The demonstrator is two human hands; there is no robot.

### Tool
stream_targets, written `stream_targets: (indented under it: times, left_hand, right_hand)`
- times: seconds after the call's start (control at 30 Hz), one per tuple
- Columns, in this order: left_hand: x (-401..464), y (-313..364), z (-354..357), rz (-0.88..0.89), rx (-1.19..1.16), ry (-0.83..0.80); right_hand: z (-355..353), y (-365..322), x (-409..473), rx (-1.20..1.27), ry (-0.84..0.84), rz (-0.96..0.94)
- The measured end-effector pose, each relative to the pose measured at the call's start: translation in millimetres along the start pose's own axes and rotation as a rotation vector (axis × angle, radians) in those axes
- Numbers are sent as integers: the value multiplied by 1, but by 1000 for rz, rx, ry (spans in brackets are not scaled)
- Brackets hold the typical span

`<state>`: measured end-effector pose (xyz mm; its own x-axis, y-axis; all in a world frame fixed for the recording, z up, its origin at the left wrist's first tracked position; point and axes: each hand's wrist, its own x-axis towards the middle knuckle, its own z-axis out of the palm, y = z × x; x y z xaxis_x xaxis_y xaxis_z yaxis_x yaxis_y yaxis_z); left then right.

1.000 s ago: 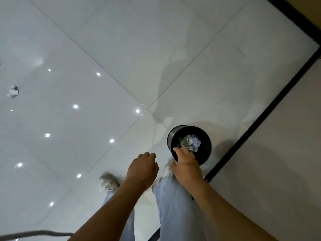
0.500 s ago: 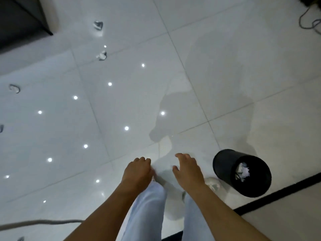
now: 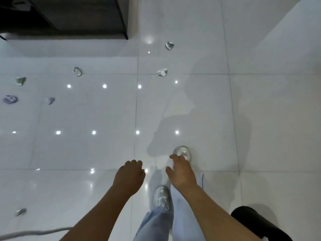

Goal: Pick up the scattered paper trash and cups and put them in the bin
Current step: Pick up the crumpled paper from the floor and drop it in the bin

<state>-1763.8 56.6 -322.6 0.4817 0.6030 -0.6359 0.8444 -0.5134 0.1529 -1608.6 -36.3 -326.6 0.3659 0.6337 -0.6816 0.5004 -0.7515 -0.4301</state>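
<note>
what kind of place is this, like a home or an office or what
Indoors, but home or office can't be told. Glossy white floor tiles mirror rows of ceiling spotlights, dark furniture stands at the far edge, crumpled paper lies scattered, and a black bin sits near the person's feet.

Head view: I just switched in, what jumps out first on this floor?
Crumpled paper scraps dot the glossy white tiled floor: two ahead near the dark cabinet, at and, and more off to the left, such as and. Both hands hang empty in front, left hand and right hand. The black bin sits at the lower right.
</note>
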Motion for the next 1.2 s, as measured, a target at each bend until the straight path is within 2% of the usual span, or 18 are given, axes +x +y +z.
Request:
stream_targets:
  times: [0.17,0.43,0.6,0.83,1.2]
  left_hand:
    - [46,-14,-31,-43,-90,-12]
    - [160,-16,-97,-61,-117,-91]
    - [239,-8,-155,-35,-163,-55]
    - [331,-22,-219,-22,-124,-40]
    - [476,-56,-290,63,20,-141]
  right_hand:
    - [-31,-30,52,-32,-36,-39]
    - [-99,-62,172,-66,-86,15]
    - [-145,-86,245,-98,-102,31]
    - [-197,-131,331,-112,-108,54]
    - [-261,-194,476,-84,-45,107]
